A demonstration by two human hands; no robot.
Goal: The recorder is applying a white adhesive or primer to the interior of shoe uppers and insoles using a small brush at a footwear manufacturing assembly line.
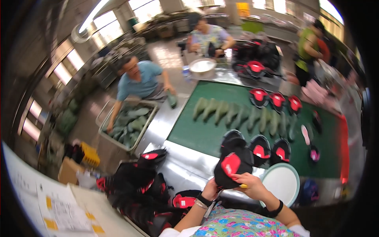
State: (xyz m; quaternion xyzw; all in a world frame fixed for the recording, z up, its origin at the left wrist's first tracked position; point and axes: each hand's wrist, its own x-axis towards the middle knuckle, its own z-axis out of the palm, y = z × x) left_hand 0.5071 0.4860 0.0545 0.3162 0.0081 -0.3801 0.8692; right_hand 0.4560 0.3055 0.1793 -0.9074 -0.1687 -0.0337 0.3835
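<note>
In front of my body I hold a black shoe upper [237,156] with a red panel. My left hand [211,189] is closed on its lower left edge. My right hand [252,186] grips its lower right side, fingers against the red part. A small yellow object [243,186] shows under the right fingers; its kind cannot be made out. Just beyond stand more black and red shoe uppers [260,151] on the table edge. By my left forearm another red and black upper [185,200] lies beside a dark heap of uppers [136,185].
A green work surface [185,132] carries a row of green shoe lasts [233,114]. A round white tub [281,184] with a green rim stands by my right forearm. Left, a person in blue reaches into a bin [104,132] of lasts. Another person works at the far end.
</note>
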